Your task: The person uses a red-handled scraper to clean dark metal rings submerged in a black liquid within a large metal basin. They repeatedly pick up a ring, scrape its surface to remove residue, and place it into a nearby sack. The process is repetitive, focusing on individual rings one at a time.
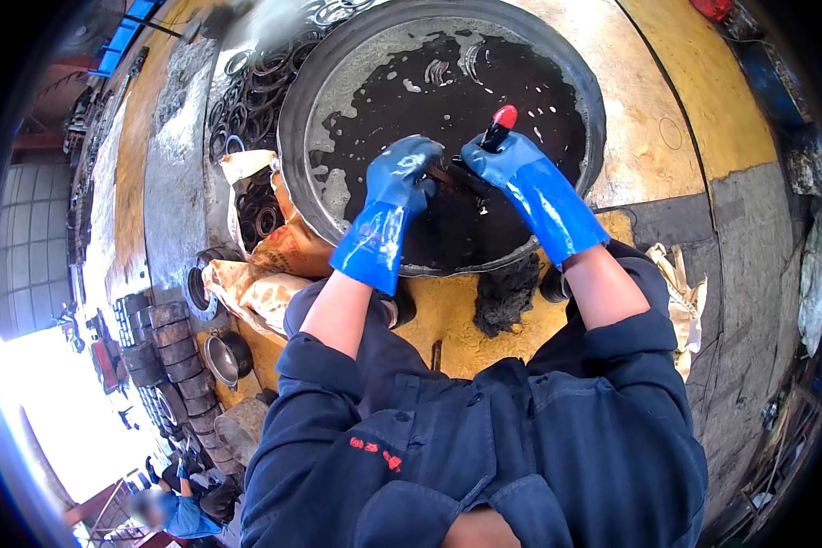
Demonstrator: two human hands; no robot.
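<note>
Both my hands wear blue rubber gloves and are above a large round basin point(294, 137) of dark, foamy liquid. In my closed right hand point(513, 166) is a tool with a black handle point(495, 137) and a red rounded end; its working end is too dark to make out. My left hand point(402, 173) is closed, with its fingers curled close to the tool. A dark piece seems to lie between the two hands, but its shape is lost against the liquid. Pale streaks of foam point(437, 73) float near the basin's far side.
Left of the basin are many dark rings point(265, 78) and an open paper sack point(288, 242) with rings inside. Stacked dark cylinders point(169, 342) and a metal bowl point(226, 358) stand farther left. A dark clump point(507, 297) lies before the basin. Another person point(187, 516) is at lower left.
</note>
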